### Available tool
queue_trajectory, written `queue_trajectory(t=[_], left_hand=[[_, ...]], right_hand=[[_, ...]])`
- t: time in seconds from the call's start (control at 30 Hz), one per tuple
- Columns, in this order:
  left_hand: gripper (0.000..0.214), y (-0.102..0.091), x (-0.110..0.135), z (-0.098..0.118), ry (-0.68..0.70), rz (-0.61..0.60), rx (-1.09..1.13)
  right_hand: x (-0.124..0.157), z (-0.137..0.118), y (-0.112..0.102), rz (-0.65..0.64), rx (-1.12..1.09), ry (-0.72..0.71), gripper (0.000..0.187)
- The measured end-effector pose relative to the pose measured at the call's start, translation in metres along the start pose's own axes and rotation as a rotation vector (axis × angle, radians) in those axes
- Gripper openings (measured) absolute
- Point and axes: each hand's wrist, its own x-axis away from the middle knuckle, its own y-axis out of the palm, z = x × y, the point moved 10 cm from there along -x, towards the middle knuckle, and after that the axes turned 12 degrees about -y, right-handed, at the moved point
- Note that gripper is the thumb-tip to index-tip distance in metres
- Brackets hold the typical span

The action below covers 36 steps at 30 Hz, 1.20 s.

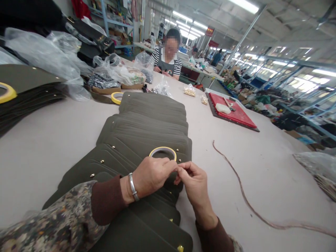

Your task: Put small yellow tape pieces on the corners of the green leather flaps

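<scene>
Above a fanned stack of dark olive panels (147, 129) with small gold metal studs, my two hands meet at the fingertips. My left hand (153, 175) is closed, with a roll of yellow tape (164, 149) held at its fingers; the roll's lower part is hidden behind the hand. Thumb and forefinger of my right hand (193, 180) are pinched together against the left thumb tip. What lies in that pinch is too small to make out. Small yellow pieces (180, 248) sit on the nearest panels, along their right edge.
Another tape roll (117, 98) lies behind the stack. More panels (28, 84) are piled at left with a tape roll (6, 93). A red board (236, 113), bags of gold parts (189, 91) and a cable (241, 185) lie on the table. A co-worker (168, 57) sits opposite.
</scene>
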Motion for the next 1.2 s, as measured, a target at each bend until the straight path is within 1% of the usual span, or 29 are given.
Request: queue_trajectory(t=[0.07,0.1,0.17,0.23,0.3,0.4,0.53,0.6,0.67,0.73,0.77,0.83,0.9,0.93,0.97,1.0,1.1,1.13,1.2], left_hand=[[0.021,0.003,0.002,0.002,-0.001,0.009,-0.002],[0.020,0.007,0.002,0.001,-0.011,-0.011,-0.028],[0.014,0.018,0.003,-0.004,-0.043,-0.089,-0.130],[0.010,0.030,0.002,-0.013,-0.080,-0.177,-0.246],[0.009,0.036,0.002,-0.020,-0.113,-0.238,-0.313],[0.009,0.041,0.001,-0.026,-0.150,-0.287,-0.331],[0.010,0.047,0.003,-0.028,-0.179,-0.358,-0.317],[0.012,0.049,0.004,-0.028,-0.185,-0.382,-0.307],[0.013,0.050,0.006,-0.029,-0.189,-0.391,-0.312],[0.013,0.049,0.006,-0.029,-0.186,-0.381,-0.323],[0.012,0.048,0.007,-0.029,-0.180,-0.373,-0.325],[0.011,0.046,0.008,-0.028,-0.165,-0.357,-0.322],[0.010,0.044,0.009,-0.027,-0.156,-0.346,-0.317],[0.010,0.044,0.010,-0.027,-0.154,-0.342,-0.317],[0.010,0.044,0.010,-0.027,-0.152,-0.340,-0.317],[0.010,0.044,0.010,-0.027,-0.149,-0.341,-0.316],[0.010,0.044,0.010,-0.027,-0.139,-0.359,-0.302],[0.010,0.044,0.010,-0.027,-0.138,-0.368,-0.296],[0.010,0.043,0.010,-0.028,-0.137,-0.388,-0.284]], right_hand=[[-0.002,0.020,-0.009,0.044,-0.079,0.108,0.018],[-0.003,0.028,-0.015,0.064,-0.079,0.138,0.020],[-0.006,0.039,-0.026,0.070,-0.037,0.164,0.024],[-0.008,0.042,-0.030,0.045,0.024,0.152,0.026],[-0.010,0.039,-0.030,0.015,0.089,0.112,0.025],[-0.012,0.029,-0.024,-0.024,0.225,0.026,0.023],[-0.017,0.012,-0.013,-0.072,0.467,-0.158,0.018],[-0.019,0.006,-0.008,-0.074,0.549,-0.247,0.017],[-0.021,0.004,-0.007,-0.058,0.590,-0.277,0.015],[-0.021,0.007,-0.010,-0.023,0.600,-0.231,0.013],[-0.020,0.010,-0.014,-0.001,0.588,-0.189,0.017],[-0.017,0.019,-0.022,0.036,0.515,-0.094,0.025],[-0.011,0.027,-0.027,0.045,0.406,-0.028,0.023],[-0.008,0.029,-0.028,0.042,0.368,-0.024,0.021],[-0.007,0.028,-0.028,0.032,0.358,-0.047,0.020],[-0.006,0.025,-0.026,0.017,0.384,-0.100,0.019],[-0.007,0.008,-0.015,-0.041,0.573,-0.322,0.016],[-0.008,0.004,-0.010,-0.054,0.629,-0.372,0.015],[-0.013,0.002,-0.006,-0.052,0.679,-0.399,0.016]])
